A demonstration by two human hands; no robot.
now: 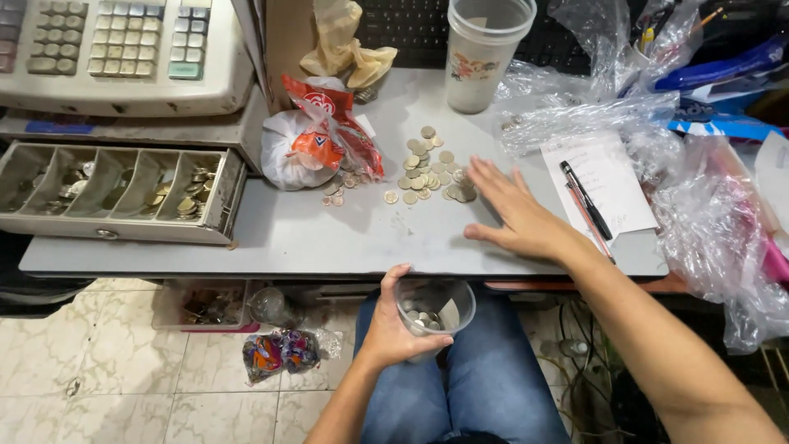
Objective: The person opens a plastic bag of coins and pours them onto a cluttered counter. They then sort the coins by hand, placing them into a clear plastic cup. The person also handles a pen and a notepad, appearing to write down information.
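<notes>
A: Where are the coins (427, 171) lying?

B: They are spread in a loose pile on the grey counter (329, 238), about midway along it and nearer the back edge than the front. A few strays are seen to the left, just beside the white bag (289, 156) with the red wrapper on it.

A: And the hands?

B: The right hand (518, 215) is laid flat on the counter, palm down, fingers straight and slightly spread, their tips touching the right edge of the pile. The cup (434, 306) is gripped by the left hand (388, 326) just below the front edge, thumb hooked over the rim, fingers wrapped round the wall. Some coins are already in it.

A: How would the coins be expected to handle?

B: Each is hard, thin and flat, so it is judged awkward to pinch off a smooth top; sliding under the flat of the fingers should suit better. Together they would be heavy for their bulk.

A: The cup?

B: It is clear and thin, probably plastic, though that cannot be told for certain. It may flex, so a hold round the wall is the safer one.

A: Anything nearby?

B: An open till drawer (115, 193) at the left end, two pens (585, 201) on paper at the right.
</notes>
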